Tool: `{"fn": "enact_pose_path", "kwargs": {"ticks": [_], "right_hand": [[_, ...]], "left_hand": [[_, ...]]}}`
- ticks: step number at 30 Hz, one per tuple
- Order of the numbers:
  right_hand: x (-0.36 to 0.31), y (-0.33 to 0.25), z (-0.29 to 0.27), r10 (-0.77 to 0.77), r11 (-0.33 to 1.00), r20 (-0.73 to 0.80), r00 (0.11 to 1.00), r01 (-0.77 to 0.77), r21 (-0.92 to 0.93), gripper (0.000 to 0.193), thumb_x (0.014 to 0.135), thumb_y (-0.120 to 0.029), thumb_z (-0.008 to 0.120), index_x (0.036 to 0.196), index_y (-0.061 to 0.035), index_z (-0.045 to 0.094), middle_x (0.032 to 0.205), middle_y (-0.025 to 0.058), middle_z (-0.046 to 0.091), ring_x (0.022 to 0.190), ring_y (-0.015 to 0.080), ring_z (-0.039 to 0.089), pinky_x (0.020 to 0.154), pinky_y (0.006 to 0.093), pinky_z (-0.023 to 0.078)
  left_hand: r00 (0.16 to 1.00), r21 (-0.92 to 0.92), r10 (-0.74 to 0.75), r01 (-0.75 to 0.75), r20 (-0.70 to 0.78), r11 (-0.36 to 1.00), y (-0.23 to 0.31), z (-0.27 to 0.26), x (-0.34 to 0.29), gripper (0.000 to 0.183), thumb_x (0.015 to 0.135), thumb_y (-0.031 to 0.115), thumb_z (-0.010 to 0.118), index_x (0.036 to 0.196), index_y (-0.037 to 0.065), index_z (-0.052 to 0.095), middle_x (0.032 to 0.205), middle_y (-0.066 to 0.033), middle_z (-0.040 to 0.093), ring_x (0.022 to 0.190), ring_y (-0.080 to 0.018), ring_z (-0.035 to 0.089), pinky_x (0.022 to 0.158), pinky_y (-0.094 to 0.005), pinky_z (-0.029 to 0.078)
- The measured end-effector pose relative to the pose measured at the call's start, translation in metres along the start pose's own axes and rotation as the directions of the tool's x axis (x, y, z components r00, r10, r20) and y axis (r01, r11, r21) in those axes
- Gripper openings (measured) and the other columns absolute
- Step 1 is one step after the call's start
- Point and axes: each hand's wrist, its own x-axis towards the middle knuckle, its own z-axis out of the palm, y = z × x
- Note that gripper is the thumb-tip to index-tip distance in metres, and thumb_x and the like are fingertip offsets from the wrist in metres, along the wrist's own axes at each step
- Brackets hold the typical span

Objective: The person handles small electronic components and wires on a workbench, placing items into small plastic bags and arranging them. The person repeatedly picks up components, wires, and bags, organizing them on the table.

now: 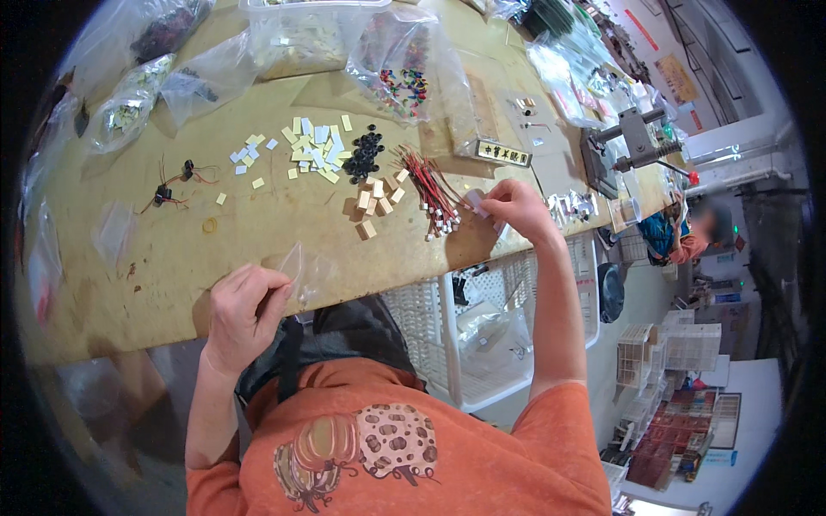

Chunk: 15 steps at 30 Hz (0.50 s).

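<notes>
My left hand [245, 311] is closed near the table's front edge, thumb and fingers pinching a small clear plastic bag [303, 273]. Farther right, my right hand [521, 211] pinches a small pale piece [476, 201], too small to make out exactly. Beside that hand lies a bundle of red wires [423, 185] with white connectors at their near ends. Left of the wires are small wooden blocks [375, 199] and a heap of black round parts [366, 155]. Yellow and white rectangular pieces [317, 148] lie scattered beyond them.
Clear bags of small parts [404, 73] and a white plastic tub [297, 43] stand along the back. A grey hand press [638, 142] is at the right. Below the table's edge sits a white basket [460, 344]. Another person [684, 232] is farther right.
</notes>
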Motion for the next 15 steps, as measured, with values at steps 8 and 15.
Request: {"fn": "enact_pose_path", "kwargs": {"ticks": [8,15], "right_hand": [[-0.009,-0.011,0.009,-0.449,0.854,0.006,0.894,0.431,-0.293,0.033,0.082,-0.003,0.066,0.114,-0.0087,0.064,0.090,0.0120,0.067,0.083,0.0223,0.065,0.075,0.0348,0.053],[0.004,-0.023,-0.002,-0.323,0.899,0.155,0.933,0.354,-0.259,0.025,0.080,0.002,0.065,0.104,-0.0064,0.064,0.084,0.0058,0.064,0.080,0.0159,0.062,0.077,0.0309,0.051]], "left_hand": [[1.000,0.004,0.007,-0.007,-0.008,1.000,0.000,0.000,-0.001,0.010,0.079,-0.001,0.068,0.083,0.002,0.060,0.070,-0.0113,0.057,0.063,-0.0295,0.057,0.058,-0.0365,0.045],[1.000,0.012,-0.001,0.001,-0.024,1.000,0.002,0.001,-0.001,0.010,0.078,-0.002,0.069,0.083,0.002,0.060,0.071,-0.0111,0.058,0.064,-0.0294,0.057,0.058,-0.0362,0.045]]}}
